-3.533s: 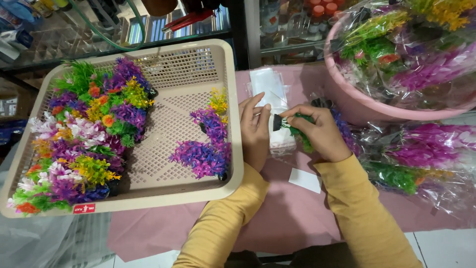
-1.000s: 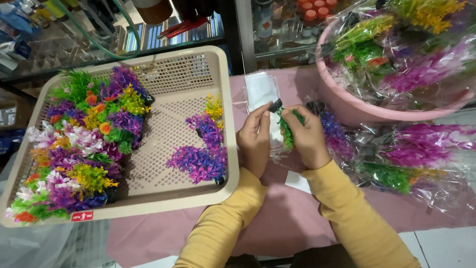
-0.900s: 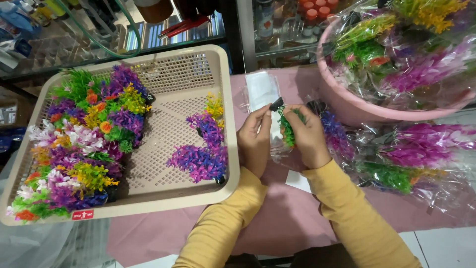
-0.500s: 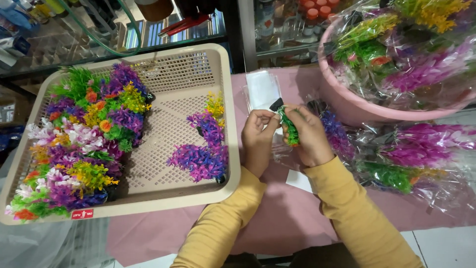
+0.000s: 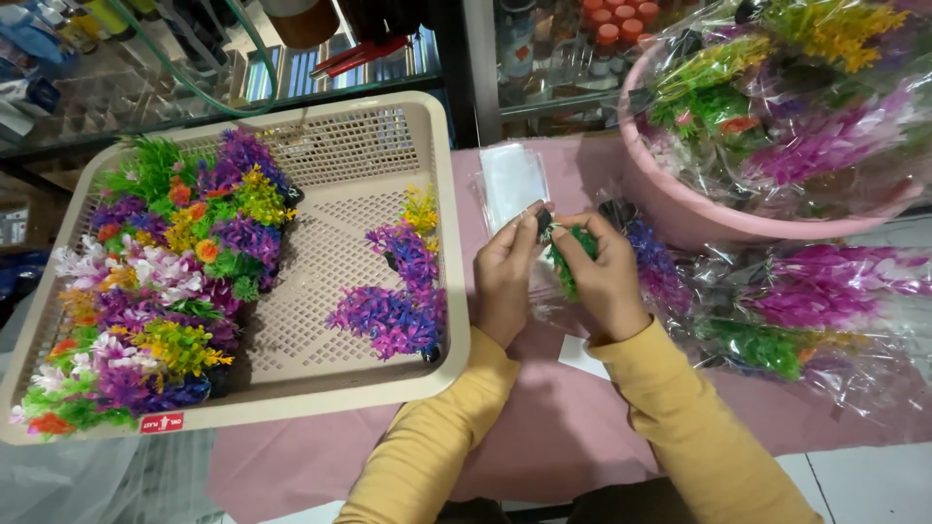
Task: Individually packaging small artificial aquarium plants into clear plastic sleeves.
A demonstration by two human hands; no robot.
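Pink tablecloth (image 5: 582, 437); beige basket (image 5: 442, 194) left, pink basin (image 5: 680, 218) right; left hand (image 5: 505, 277), right hand (image 5: 607, 281) fingers pinching green plastic plant (image 5: 566, 262).

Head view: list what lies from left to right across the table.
Beige perforated plastic tray with colourful artificial plants, left hand, small green plastic plant, right hand, clear-wrapped purple and green plants below the pink plastic basin.
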